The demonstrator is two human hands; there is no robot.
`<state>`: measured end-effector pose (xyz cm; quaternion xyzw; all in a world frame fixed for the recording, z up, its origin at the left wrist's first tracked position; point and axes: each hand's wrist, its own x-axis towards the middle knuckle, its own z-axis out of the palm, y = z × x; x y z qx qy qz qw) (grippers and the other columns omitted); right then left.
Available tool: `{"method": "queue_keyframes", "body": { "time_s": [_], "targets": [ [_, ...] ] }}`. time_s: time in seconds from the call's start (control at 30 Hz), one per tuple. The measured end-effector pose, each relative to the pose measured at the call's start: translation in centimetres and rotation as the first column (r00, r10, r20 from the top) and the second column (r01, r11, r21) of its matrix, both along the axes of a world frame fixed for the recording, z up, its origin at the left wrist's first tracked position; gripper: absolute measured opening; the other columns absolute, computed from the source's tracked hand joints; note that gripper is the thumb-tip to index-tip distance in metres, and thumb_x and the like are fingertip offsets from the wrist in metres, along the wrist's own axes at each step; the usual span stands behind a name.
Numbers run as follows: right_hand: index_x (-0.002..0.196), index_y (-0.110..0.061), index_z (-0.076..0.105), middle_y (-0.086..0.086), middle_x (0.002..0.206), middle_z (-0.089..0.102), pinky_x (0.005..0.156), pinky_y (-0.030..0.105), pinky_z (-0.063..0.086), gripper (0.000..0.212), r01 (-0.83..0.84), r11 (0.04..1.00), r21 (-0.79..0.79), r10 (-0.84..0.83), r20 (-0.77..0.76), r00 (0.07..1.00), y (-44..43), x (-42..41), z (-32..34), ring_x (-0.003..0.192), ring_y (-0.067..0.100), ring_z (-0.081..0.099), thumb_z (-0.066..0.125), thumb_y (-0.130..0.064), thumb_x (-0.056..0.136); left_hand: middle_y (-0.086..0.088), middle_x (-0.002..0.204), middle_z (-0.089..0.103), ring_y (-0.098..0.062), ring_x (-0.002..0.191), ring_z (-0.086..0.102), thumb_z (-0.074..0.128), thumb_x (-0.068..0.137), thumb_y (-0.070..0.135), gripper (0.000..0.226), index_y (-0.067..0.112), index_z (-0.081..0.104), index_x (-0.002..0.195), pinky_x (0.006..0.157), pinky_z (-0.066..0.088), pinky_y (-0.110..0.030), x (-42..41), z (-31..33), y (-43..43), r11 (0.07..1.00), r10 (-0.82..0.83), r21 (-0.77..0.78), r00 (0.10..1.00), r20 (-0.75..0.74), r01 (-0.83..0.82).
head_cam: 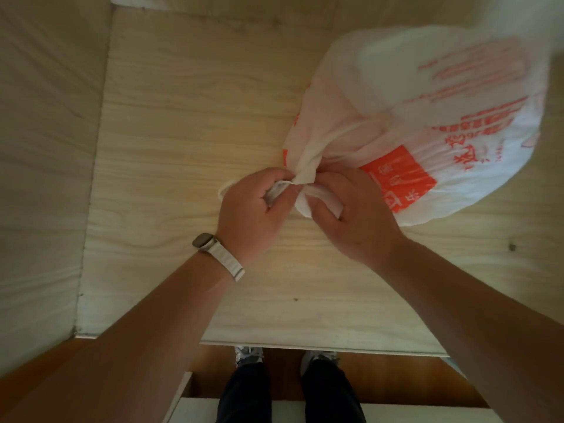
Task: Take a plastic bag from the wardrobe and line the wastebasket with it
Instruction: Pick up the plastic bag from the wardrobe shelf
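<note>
On the wardrobe shelf [183, 117], the left hand [253, 209] pinches a twisted handle beside the knot [308, 166], and the right hand [357, 218] grips its other side. The stuffed plastic bag [442, 117] lies toward the shelf's right edge. This looks like untying, so the next move is to work the knot loose.

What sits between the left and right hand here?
The twisted white neck of the plastic bag, pinched by the left hand and the right hand; the head view shows it.

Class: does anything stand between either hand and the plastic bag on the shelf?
Nothing visible does. The left hand and right hand both pinch the knotted neck of the plastic bag.
</note>
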<state>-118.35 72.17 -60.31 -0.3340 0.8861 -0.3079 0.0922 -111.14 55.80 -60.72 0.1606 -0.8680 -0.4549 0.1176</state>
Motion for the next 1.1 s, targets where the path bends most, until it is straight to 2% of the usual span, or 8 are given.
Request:
{"method": "queue_keyframes", "body": {
  "time_s": [0.13,0.3,0.37,0.5,0.7,0.83,1.0,1.1],
  "targets": [
    [0.123,-0.009,0.059,0.008,0.122,0.060,0.099,0.042,0.044,0.049,0.037,0.999,0.012,-0.038,0.056,0.998,0.8,1.9,4.0,0.113,0.028,0.055,0.054,-0.041,0.087,0.013,0.080,0.063,-0.002,0.069,0.057,0.069,0.087,0.026,0.015,0.013,0.071,0.093,0.060,0.043,-0.016,0.6,4.6,0.3,1.000,-0.009,0.022,0.998,-0.064,0.011],
    [0.126,-0.011,0.055,0.006,0.124,0.058,0.100,0.030,0.039,0.052,0.078,0.996,-0.031,-0.076,0.069,0.995,1.1,3.9,11.6,0.113,0.022,0.052,0.056,-0.044,0.086,0.001,0.082,0.068,-0.013,0.076,0.062,0.063,0.087,0.039,0.025,0.015,0.069,0.090,0.066,0.047,-0.024,1.4,12.3,0.3,0.998,-0.017,0.052,0.988,-0.151,0.025],
    [0.127,-0.013,0.053,0.004,0.125,0.057,0.103,0.027,0.035,0.053,0.089,0.995,-0.033,-0.088,0.057,0.995,1.0,4.5,14.9,0.115,0.022,0.052,0.056,-0.045,0.086,0.003,0.082,0.066,-0.013,0.076,0.061,0.063,0.086,0.040,0.026,0.015,0.069,0.089,0.068,0.046,-0.021,1.7,15.7,0.2,0.998,-0.014,0.056,0.983,-0.182,0.025],
    [0.129,-0.012,0.052,0.006,0.129,0.057,0.102,0.038,0.042,0.056,0.093,0.994,-0.062,-0.093,-0.010,0.996,0.7,5.5,21.6,0.119,0.023,0.051,0.058,-0.045,0.085,0.005,0.080,0.062,-0.012,0.074,0.058,0.065,0.085,0.038,0.026,0.011,0.069,0.086,0.066,0.045,-0.022,2.4,22.4,0.0,0.998,-0.054,0.006,0.969,-0.243,0.057],
    [0.132,-0.009,0.052,0.010,0.134,0.056,0.107,0.027,0.033,0.062,0.067,0.991,-0.112,-0.084,-0.158,0.984,1.1,7.3,30.8,0.126,0.021,0.047,0.061,-0.046,0.083,0.011,0.078,0.057,-0.013,0.074,0.057,0.066,0.084,0.035,0.021,0.013,0.067,0.082,0.066,0.046,-0.030,4.7,31.8,-0.1,0.990,-0.137,-0.080,0.940,-0.311,0.117],
    [0.133,-0.010,0.051,0.010,0.136,0.055,0.108,0.033,0.038,0.064,-0.018,0.989,-0.144,-0.017,-0.235,0.972,1.7,9.1,35.7,0.128,0.023,0.048,0.062,-0.049,0.083,0.003,0.072,0.060,-0.014,0.070,0.055,0.067,0.085,0.034,0.021,0.014,0.065,0.077,0.062,0.046,-0.035,7.2,37.1,0.2,0.977,-0.197,-0.149,0.919,-0.343,0.154],
    [0.132,-0.011,0.053,0.007,0.136,0.054,0.108,0.023,0.032,0.066,-0.101,0.976,-0.195,0.043,-0.278,0.960,2.2,11.4,39.9,0.127,0.017,0.046,0.063,-0.052,0.082,0.004,0.072,0.060,-0.011,0.069,0.056,0.068,0.085,0.033,0.020,0.015,0.065,0.078,0.063,0.046,-0.030,10.2,42.6,1.1,0.961,-0.240,-0.224,0.893,-0.379,0.164],
    [0.130,-0.010,0.054,0.007,0.134,0.056,0.107,0.022,0.030,0.064,-0.157,0.959,-0.234,0.087,-0.286,0.954,2.7,12.1,42.1,0.125,0.017,0.046,0.061,-0.051,0.082,0.006,0.073,0.061,-0.010,0.070,0.058,0.068,0.085,0.033,0.015,0.020,0.065,0.080,0.064,0.047,-0.030,11.8,45.0,2.2,0.972,-0.182,-0.214,0.897,-0.402,0.101]
  ]
}}
